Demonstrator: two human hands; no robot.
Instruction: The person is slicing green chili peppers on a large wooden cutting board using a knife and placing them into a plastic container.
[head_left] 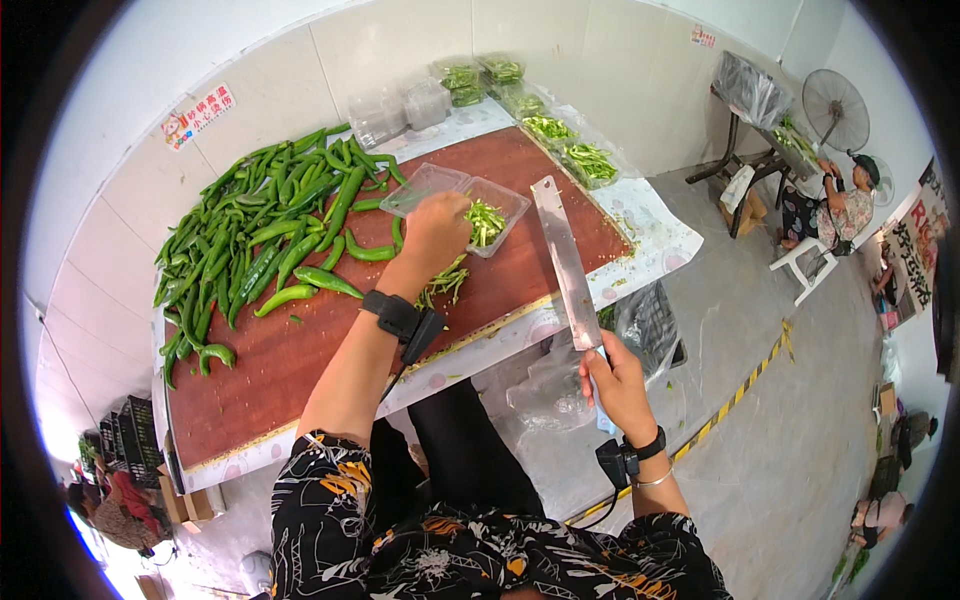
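Note:
My right hand (620, 385) grips the handle of a long, broad-bladed knife (566, 265), its blade raised at a slant over the board's right part. My left hand (438, 232) is closed at the left side of a clear plastic box (516, 207); whatever its fingers hold is hidden. Inside the box lie cut green pepper strips (486, 223), and the box's clear lid (425, 185) is folded back to the left. More pepper strips (447, 284) lie on the red-brown board (335, 345) beside my left wrist. Whole long green peppers (255, 225) are heaped at the left.
Filled boxes of cut peppers (590, 163) line the far right table edge. Empty clear boxes (385, 117) stand behind the board. Plastic bags (550, 385) and a dark crate (650, 325) sit below the table. A seated person (845, 205) works near a fan (836, 105).

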